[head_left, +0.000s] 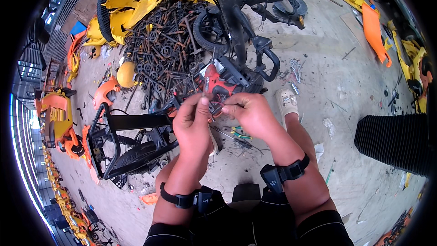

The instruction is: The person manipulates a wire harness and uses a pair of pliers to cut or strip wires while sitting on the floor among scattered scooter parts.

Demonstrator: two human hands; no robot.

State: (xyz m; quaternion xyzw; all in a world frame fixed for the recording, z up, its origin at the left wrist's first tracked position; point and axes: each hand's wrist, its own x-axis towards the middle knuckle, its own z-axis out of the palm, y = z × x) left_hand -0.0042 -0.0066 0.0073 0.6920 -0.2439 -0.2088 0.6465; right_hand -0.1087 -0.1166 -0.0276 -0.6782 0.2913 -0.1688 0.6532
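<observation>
My left hand (pixel 193 118) and my right hand (pixel 246 113) meet at the centre, fingers pinched on thin red wires (pixel 217 104); what else lies between the fingertips is too small to make out. Just beyond my fingers a red-and-black cordless drill (pixel 214 82) lies on the dark body of a partly dismantled scooter frame (pixel 241 75). Several loose hand tools with green-and-yellow handles (pixel 239 132) lie on the floor below my hands, between my feet.
A pile of rusty metal parts (pixel 159 36), yellow panels (pixel 123 13) and a wheel (pixel 207 32) lie ahead. A black frame with a tyre (pixel 123 123) stands at my left, near orange scooters (pixel 61 123). At right are an orange panel (pixel 373 32) and black ribbed stacked items (pixel 389 141).
</observation>
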